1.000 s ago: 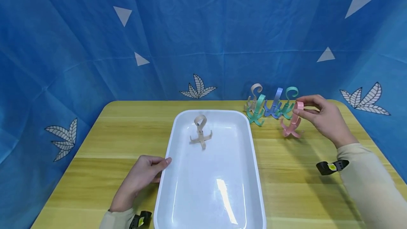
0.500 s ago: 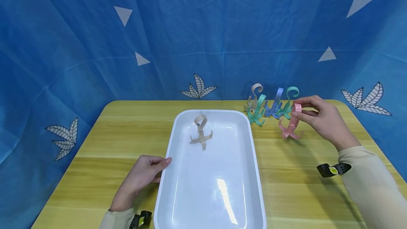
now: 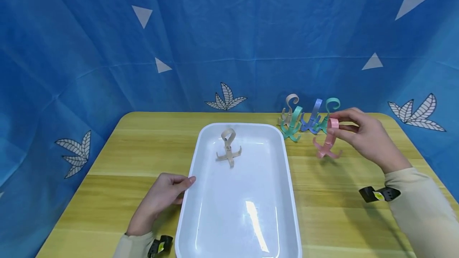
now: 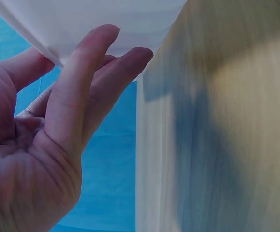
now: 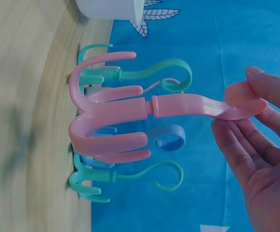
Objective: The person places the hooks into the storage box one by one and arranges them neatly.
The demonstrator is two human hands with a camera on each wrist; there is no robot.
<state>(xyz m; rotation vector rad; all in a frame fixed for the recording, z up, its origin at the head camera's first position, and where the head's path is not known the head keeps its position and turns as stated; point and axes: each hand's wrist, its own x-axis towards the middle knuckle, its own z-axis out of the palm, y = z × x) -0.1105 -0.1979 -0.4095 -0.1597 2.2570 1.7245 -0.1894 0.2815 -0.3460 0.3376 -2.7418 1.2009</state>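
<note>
In the head view my right hand [image 3: 365, 134] pinches the curved top of a pink four-armed rotating hook [image 3: 327, 144]. The right wrist view shows thumb and fingers on the curl of this pink hook [image 5: 115, 113], its arms pointing away from the hand. My left hand [image 3: 163, 196] grips the left rim of a white tray [image 3: 183, 206], thumb over the edge; in the left wrist view, fingers [image 4: 74, 92] lie along its outer wall. Inside the tray, near its far end, a beige hook [image 3: 227, 150] stands upright.
Behind the pink hook, several similar hooks stand near the table's back edge: a beige one [image 3: 287, 116], a front green one [image 3: 292, 126], a blue one [image 3: 312, 120] and another green one [image 3: 328, 110]. A blue curtain [image 3: 229, 43] hangs behind the wooden table [image 3: 150, 142].
My right hand and the pink hook have moved slightly left and toward me, overlapping the rear green hook more. The left hand keeps its grip on the tray. The head view has shifted slightly.
</note>
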